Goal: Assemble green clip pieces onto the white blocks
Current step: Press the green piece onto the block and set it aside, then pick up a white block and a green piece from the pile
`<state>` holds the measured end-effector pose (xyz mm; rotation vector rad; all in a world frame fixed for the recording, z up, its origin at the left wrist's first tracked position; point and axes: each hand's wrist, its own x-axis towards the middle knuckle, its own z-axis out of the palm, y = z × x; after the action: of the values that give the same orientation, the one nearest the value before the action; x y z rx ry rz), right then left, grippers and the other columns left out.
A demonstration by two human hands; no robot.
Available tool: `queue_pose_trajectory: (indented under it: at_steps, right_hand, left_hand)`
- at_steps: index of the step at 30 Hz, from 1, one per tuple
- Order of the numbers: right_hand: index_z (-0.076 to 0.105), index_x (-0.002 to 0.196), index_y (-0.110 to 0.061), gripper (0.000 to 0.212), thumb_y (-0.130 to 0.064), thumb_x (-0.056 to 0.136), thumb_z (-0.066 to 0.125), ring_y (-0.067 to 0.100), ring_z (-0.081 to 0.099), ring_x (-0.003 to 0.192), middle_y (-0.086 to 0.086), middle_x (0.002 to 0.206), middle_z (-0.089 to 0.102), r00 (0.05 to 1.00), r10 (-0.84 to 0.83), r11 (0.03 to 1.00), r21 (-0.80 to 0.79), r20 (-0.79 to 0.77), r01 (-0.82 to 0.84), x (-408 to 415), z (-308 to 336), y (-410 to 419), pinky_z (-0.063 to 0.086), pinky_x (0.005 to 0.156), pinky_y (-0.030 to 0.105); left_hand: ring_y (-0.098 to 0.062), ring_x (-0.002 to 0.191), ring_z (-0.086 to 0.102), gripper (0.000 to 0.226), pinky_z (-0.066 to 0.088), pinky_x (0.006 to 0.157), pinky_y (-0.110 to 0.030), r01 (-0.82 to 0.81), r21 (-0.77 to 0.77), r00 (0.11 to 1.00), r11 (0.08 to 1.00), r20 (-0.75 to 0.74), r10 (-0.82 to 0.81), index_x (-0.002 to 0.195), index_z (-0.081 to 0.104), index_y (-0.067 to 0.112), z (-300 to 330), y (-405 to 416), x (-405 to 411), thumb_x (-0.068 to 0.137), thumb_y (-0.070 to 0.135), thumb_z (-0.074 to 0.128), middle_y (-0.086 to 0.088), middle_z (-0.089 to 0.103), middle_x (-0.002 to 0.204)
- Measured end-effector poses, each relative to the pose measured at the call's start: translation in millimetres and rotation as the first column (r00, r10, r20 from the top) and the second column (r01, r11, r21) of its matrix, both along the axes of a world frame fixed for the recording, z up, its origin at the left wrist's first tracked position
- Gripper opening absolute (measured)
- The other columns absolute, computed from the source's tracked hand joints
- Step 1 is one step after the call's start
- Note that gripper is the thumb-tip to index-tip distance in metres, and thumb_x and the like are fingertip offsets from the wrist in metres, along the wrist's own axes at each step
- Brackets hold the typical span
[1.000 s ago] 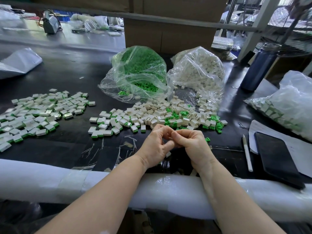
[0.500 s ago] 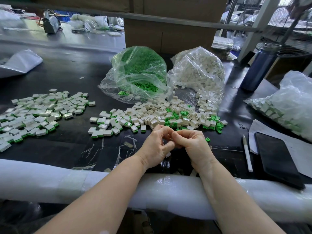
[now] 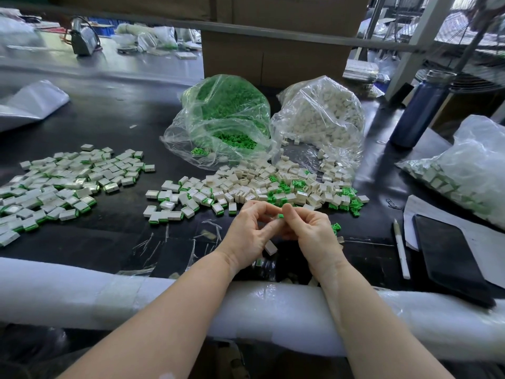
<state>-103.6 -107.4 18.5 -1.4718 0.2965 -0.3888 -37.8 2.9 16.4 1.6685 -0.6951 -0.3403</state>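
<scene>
My left hand (image 3: 250,233) and my right hand (image 3: 310,232) meet just above the black table's near edge, fingers curled toward each other. A small green clip (image 3: 280,216) shows between the fingertips, pinched by my right hand. A white block (image 3: 270,247) sticks out below my left palm, held by its lower fingers. Loose white blocks and green clips (image 3: 273,187) lie in a heap just beyond my hands. Behind the heap stand an open bag of green clips (image 3: 226,119) and an open bag of white blocks (image 3: 322,119). Finished blocks with green edges (image 3: 62,184) spread at the left.
A pen (image 3: 401,248), a black phone (image 3: 448,258) on paper, a blue bottle (image 3: 422,110) and another full plastic bag (image 3: 470,168) stand on the right. A white foam-wrapped bar (image 3: 82,291) runs along the table's near edge. A cardboard box (image 3: 273,58) stands behind the bags.
My fingertips have parted a little, and the green clip now shows between them. Both hands stay in the same place.
</scene>
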Motion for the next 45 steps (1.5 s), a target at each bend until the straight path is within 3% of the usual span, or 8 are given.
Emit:
queue_pose_trajectory:
  at_steps: [5,12,19,24,30,33,37,45]
  right_hand:
    - [0.069,0.080,-0.018,0.015,-0.004,0.084,0.066,0.006,0.066,0.061,-0.004,0.067,0.071,0.989,-0.143,0.974,-0.171,0.042,0.148,0,-2,-3,0.050,0.052,0.017]
    - [0.066,0.077,-0.017,0.013,-0.005,0.082,0.069,0.007,0.058,0.074,0.001,0.080,0.065,0.980,-0.193,0.849,-0.495,0.038,0.187,2,-3,-3,0.047,0.070,0.017]
    - [0.061,0.078,-0.018,0.013,-0.007,0.085,0.065,0.018,0.059,0.080,0.007,0.086,0.063,0.977,-0.210,0.804,-0.565,0.027,0.188,4,-6,-2,0.048,0.075,0.025]
    - [0.061,0.075,-0.015,0.014,-0.005,0.083,0.067,0.008,0.053,0.071,0.003,0.084,0.060,0.927,-0.358,0.733,-0.581,0.113,0.354,4,-6,-7,0.040,0.066,0.007]
    - [0.065,0.089,-0.014,0.005,-0.011,0.086,0.063,0.023,0.053,0.099,-0.001,0.096,0.058,0.780,-0.623,0.584,-0.629,0.057,0.513,3,-9,-18,0.040,0.088,0.035]
    - [0.065,0.101,-0.019,0.015,-0.015,0.088,0.060,0.023,0.044,0.114,-0.001,0.112,0.060,0.715,-0.698,0.542,-0.684,-0.043,0.488,3,-11,-23,0.029,0.087,0.033]
    - [0.061,0.114,-0.022,0.026,-0.015,0.089,0.058,0.020,0.039,0.121,-0.005,0.124,0.056,0.736,-0.665,0.546,-0.754,-0.125,0.365,4,-13,-23,0.025,0.094,0.034]
    - [0.050,0.131,-0.029,0.039,-0.023,0.093,0.053,0.019,0.031,0.126,-0.007,0.139,0.043,0.757,-0.621,0.497,-0.849,-0.201,0.182,8,-16,-21,0.021,0.099,0.035]
  left_hand:
    - [-0.022,0.085,0.058,0.007,0.051,0.079,-0.023,-0.085,0.029,0.996,0.996,0.005,0.085,0.092,0.062,0.016,-4,1,5,0.088,0.010,0.062,-0.017,0.061,0.101]
    - [-0.018,0.083,0.059,0.010,0.050,0.078,-0.023,-0.038,0.062,0.999,0.997,0.026,0.036,0.097,0.064,0.009,-5,1,4,0.087,0.012,0.063,-0.012,0.064,0.093]
    - [-0.013,0.082,0.060,0.009,0.049,0.076,-0.015,-0.067,0.050,0.997,0.996,0.046,0.065,0.096,0.064,0.013,-4,1,3,0.088,0.010,0.062,-0.006,0.065,0.089]
    - [-0.013,0.076,0.056,0.023,0.050,0.074,-0.020,-0.215,0.027,0.971,0.976,0.117,0.210,0.105,0.061,0.022,-7,2,4,0.087,0.008,0.062,-0.002,0.057,0.082]
    - [-0.007,0.075,0.050,0.021,0.037,0.072,-0.005,-0.545,0.070,0.800,0.835,0.341,0.493,0.103,0.069,0.016,-10,10,14,0.090,0.006,0.058,0.001,0.051,0.097]
    - [-0.016,0.094,0.050,0.021,0.030,0.079,-0.004,-0.593,0.160,0.780,0.789,0.355,0.515,0.105,0.069,0.010,-14,10,19,0.089,0.003,0.056,-0.001,0.044,0.103]
    - [-0.025,0.114,0.044,0.025,0.031,0.096,-0.015,-0.595,0.266,0.788,0.758,0.380,0.485,0.114,0.062,-0.002,-18,7,19,0.090,0.004,0.054,-0.011,0.042,0.121]
    - [-0.025,0.117,0.034,0.030,0.014,0.085,-0.008,-0.605,0.321,0.783,0.729,0.407,0.470,0.119,0.057,-0.004,-18,6,18,0.091,0.005,0.051,-0.012,0.037,0.126]
